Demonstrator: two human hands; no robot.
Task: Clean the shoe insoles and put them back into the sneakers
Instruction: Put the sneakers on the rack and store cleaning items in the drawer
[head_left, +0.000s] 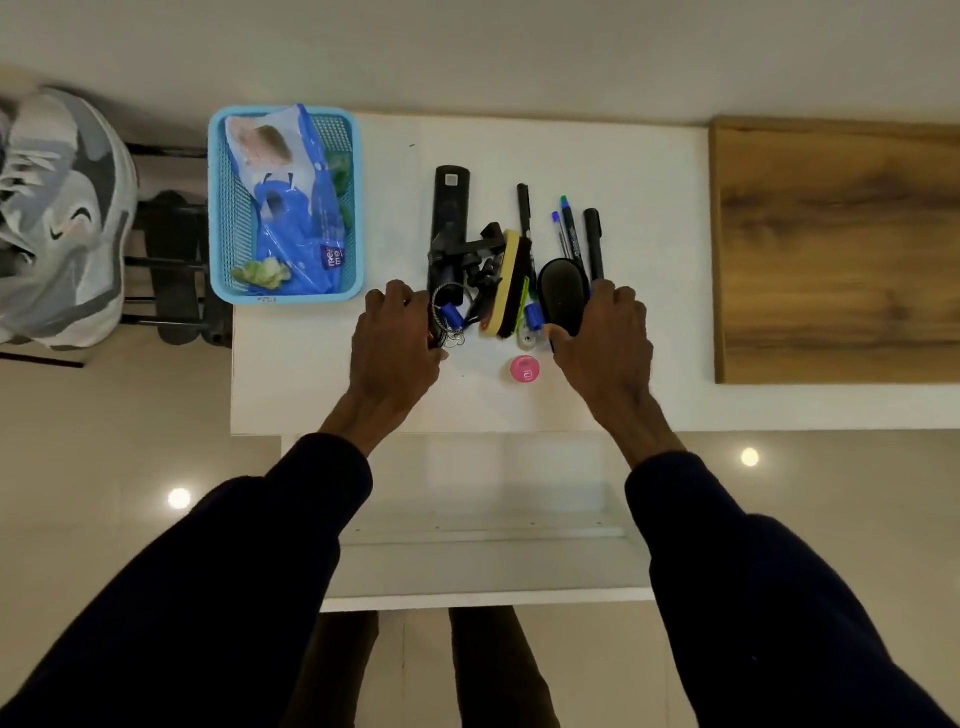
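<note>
While both hands are busy among small clutter, the white table (311, 374) fills the middle of the view, with a wood-grain panel (831, 249) to its right. The sneakers (62, 218) are not on the table at all: they sit on a dark rack (171, 260) well off to the left, beyond the blue basket (221, 208). One grey shoe shows plainly, and a second seems to overlap it at the frame's edge. Its long axis runs from near to far. No insoles are in view (they may sit inside the shoes).

So the coming reach goes leftward, and the left hand (397, 338) is much the nearer to the sneakers. Its fingers are curled over a key bunch (447, 319), but I cannot tell whether they grip it. The right hand (602, 332) grasps a black oval thing (563, 296), possibly a brush, with the thumb on its near side and the fingers on its far side.

Counted by size:
- One basket, holding one blue plastic bag (306, 208).
- One black bar-shaped device (451, 223).
- One yellow-backed pad (509, 283) standing on edge between the hands.
- Four pens (594, 239) lying roughly parallel, pointing away.
- One pink cap (524, 369) nearest the table's front edge.
</note>
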